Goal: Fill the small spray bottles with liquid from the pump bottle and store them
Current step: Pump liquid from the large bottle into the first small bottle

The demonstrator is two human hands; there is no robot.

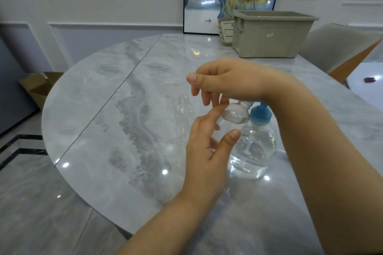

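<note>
Both bare forearms reach in from the bottom edge, meeting above the glossy grey marble surface [103,109]. Held tilted in the air is a small clear plastic bottle [235,114], rounded, its neck pointing right toward the pump bottle's blue cap. The right hand [228,83] comes down from above with curled fingers pinching it near the shoulder. The left hand [205,151] rises below, its fingers loosely spread, the forefinger tip touching the bottle's base, the thumb apart. Just right stands the pump bottle [255,149], clear, bulbous, holding clear liquid. Just left stands a second small bottle [183,116], uncapped, cylindrical. At the far edge sits a beige plastic bin [273,35], and beside it a slatted basket [226,30].
</note>
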